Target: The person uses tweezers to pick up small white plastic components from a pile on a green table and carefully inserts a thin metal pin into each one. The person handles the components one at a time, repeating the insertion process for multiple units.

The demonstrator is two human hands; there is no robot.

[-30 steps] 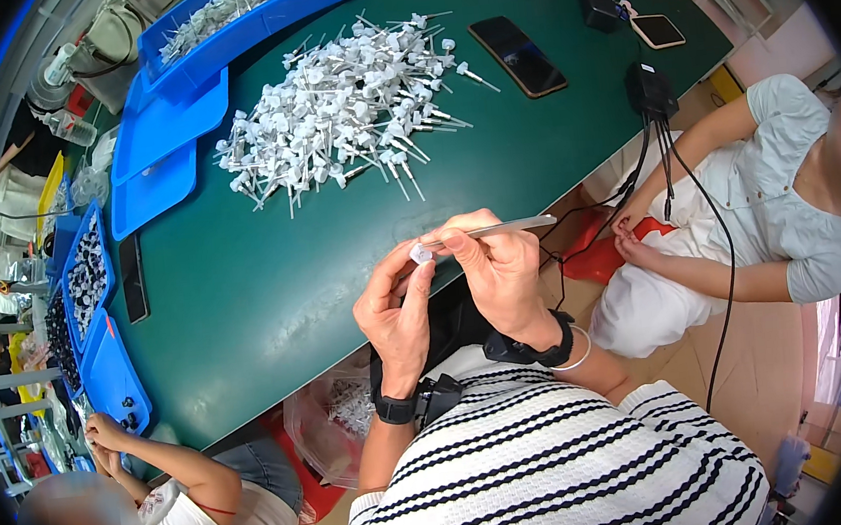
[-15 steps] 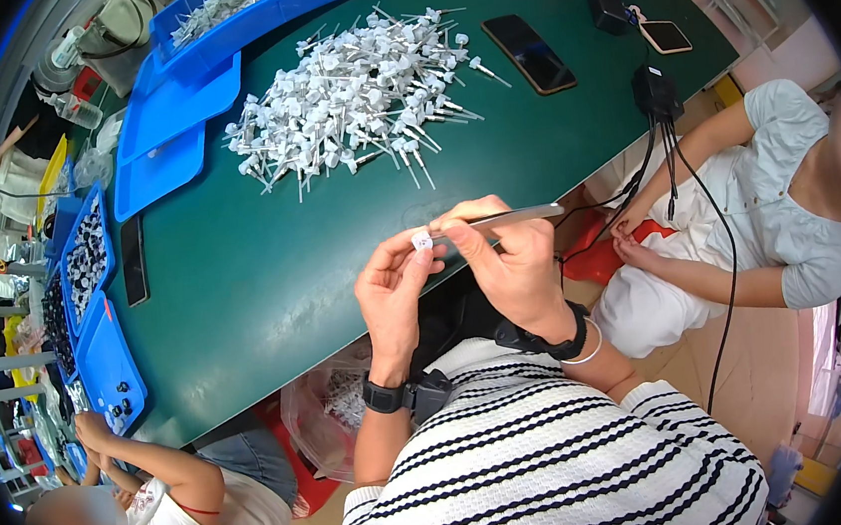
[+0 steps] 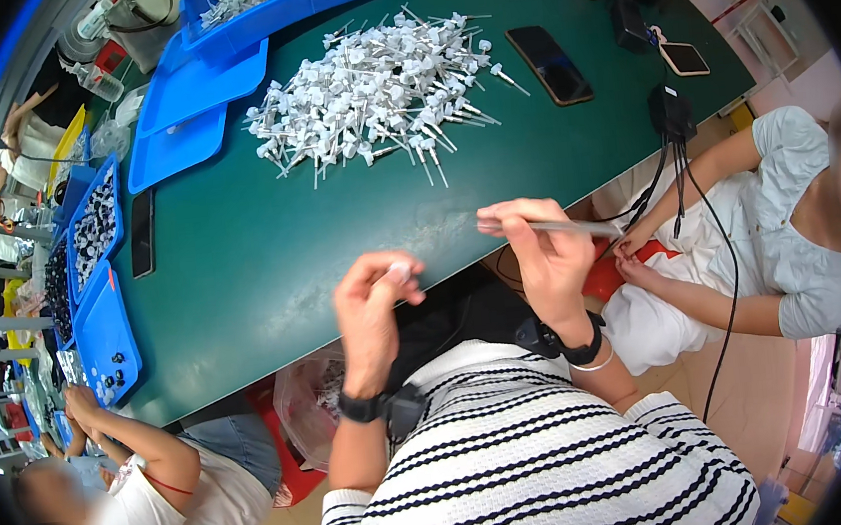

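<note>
Above the table's near edge, my left hand [image 3: 369, 302] is closed, pinching a small white plastic piece [image 3: 400, 269] between thumb and fingers. My right hand [image 3: 548, 251] is closed around slim grey metal tweezers [image 3: 577, 227], whose broad end sticks out to the right. The two hands are apart, and the tweezers do not touch the white piece. Beyond them on the green table [image 3: 338, 230] lies a big heap of white pump heads with thin tubes [image 3: 366, 92].
Blue trays [image 3: 205, 86] and a blue bin [image 3: 303, 1] of similar parts stand at the far left. Phones [image 3: 548, 64] and a black cable box [image 3: 669, 111] lie rightward. A clear bag [image 3: 309, 412] hangs below the edge. Co-workers sit on both sides.
My hands have drawn apart: the left moved slightly left with the white piece, the right moved right with the tweezers, which left the piece. The view has shifted a little.
</note>
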